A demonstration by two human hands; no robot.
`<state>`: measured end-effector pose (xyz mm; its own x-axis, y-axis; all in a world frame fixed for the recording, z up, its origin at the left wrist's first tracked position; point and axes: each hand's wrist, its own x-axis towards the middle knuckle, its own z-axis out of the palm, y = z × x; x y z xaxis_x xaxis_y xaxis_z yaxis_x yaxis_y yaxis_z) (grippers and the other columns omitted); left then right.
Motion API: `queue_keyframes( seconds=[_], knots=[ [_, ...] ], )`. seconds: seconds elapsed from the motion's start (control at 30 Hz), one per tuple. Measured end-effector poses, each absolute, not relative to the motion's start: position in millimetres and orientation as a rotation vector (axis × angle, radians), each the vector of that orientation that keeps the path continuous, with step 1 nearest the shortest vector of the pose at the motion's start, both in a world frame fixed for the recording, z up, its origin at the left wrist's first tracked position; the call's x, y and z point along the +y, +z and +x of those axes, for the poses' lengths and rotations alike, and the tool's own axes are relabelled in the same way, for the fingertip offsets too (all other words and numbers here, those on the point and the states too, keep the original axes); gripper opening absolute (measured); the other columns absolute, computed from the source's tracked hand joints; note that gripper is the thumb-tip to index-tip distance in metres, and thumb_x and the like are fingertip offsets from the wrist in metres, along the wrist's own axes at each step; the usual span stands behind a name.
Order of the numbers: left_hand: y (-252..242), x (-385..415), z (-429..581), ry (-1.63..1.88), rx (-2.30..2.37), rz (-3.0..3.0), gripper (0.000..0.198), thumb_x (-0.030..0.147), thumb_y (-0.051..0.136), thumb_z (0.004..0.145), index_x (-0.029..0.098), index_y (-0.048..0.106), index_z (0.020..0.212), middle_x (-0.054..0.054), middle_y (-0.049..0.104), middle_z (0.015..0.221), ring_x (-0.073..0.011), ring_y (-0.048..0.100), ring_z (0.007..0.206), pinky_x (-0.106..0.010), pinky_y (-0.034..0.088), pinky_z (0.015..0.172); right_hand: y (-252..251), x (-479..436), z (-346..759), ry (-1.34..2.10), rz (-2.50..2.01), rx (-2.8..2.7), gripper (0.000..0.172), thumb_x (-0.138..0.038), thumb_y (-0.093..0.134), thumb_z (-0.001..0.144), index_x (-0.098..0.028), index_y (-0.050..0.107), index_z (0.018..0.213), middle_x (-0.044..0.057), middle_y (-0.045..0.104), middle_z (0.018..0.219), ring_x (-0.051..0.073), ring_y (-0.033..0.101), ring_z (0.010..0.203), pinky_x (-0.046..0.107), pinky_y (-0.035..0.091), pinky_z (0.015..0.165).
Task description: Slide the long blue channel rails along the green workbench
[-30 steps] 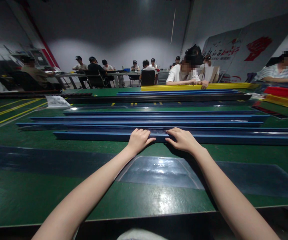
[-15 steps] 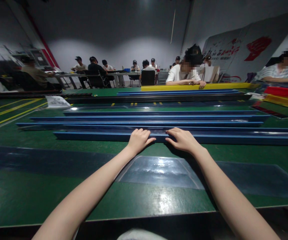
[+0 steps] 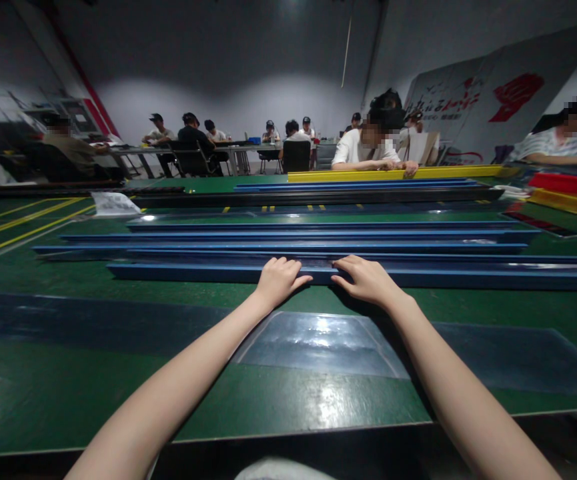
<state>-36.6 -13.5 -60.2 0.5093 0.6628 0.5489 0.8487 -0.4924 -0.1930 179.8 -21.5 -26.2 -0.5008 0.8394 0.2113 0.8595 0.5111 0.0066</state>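
A long blue channel-shaped profile (image 3: 468,280) lies across the green table, nearest to me of several blue ones. My left hand (image 3: 279,280) grips its near wall, fingers curled over the top edge and thumb on the front side. To the right, a short gap away, my right hand (image 3: 365,277) holds the same wall in the same manner. The fingertips of both hands are partly hidden inside the channel. Between my forearms, a clear plastic sheet (image 3: 321,347) lies flat on the table.
Behind the near profile lie more blue profiles (image 3: 318,247) and a black profile (image 3: 318,197). Across the table, a co-worker (image 3: 368,150) has a hand on a yellow profile (image 3: 448,172). Red (image 3: 565,183) and yellow trays (image 3: 565,200) stand at the right. White paper (image 3: 114,203) lies far left.
My hands and the blue profile have not visibly moved. Across the table, the yellow profile and the co-worker's hand on it have shifted slightly to the right.
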Motion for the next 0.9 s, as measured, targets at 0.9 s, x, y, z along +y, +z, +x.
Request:
queue_keyframes(
  seconds=[0.9],
  knots=[
    [-60.3, -13.2, -36.8, -0.568, -1.245, -2.312, 0.04, 0.052, 0.04, 0.084, 0.017, 0.056, 0.074, -0.004, 0.063, 0.07, -0.0177, 0.054, 0.069, -0.03, 0.029, 0.06, -26.4, -21.1, 179.9, -0.163, -1.46, -2.578, 0.036, -0.039, 0.038, 0.086, -0.018, 0.058, 0.107, 0.01, 0.061, 0.108, 0.02, 0.054, 0.101, 0.028, 0.041, 0.078]
  ],
)
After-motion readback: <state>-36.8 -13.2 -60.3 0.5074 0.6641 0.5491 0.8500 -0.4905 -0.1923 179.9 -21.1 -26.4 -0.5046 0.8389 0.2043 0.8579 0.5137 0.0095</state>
